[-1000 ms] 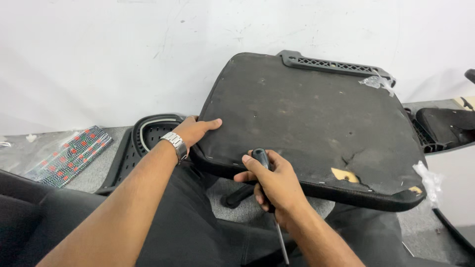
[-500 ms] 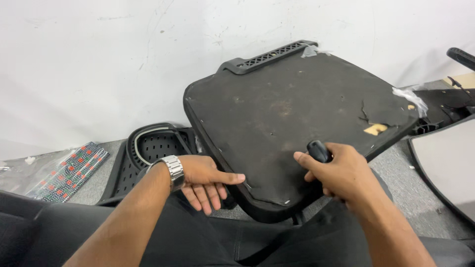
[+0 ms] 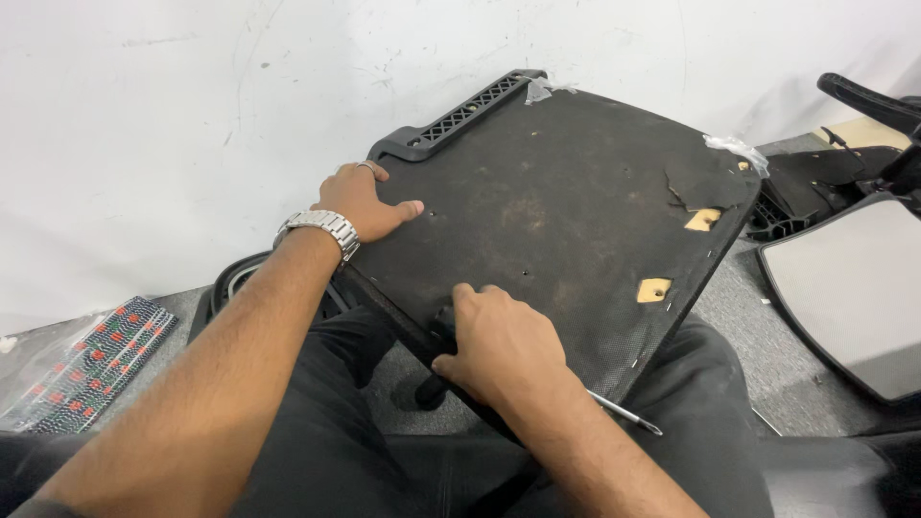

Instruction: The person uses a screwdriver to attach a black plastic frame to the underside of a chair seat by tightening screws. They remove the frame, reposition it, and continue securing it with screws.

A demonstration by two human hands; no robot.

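On the lap, seat panel [image 3: 566, 221], left hand [image 3: 360, 200] flat, right hand [image 3: 499, 341] gripping screwdriver [image 3: 628, 414], patterned packet [image 3: 86, 363] left.

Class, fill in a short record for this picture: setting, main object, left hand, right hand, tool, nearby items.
Setting: grey floor by a white wall
Main object: dark seat panel, underside up, fabric torn in spots, resting across the person's lap
Left hand: left hand flat on the panel's far edge; wristwatch on the wrist
Right hand: right hand on the panel's near edge, gripping a tool
Tool: screwdriver, metal shaft pointing back
Nearby items: patterned packet; grey panel
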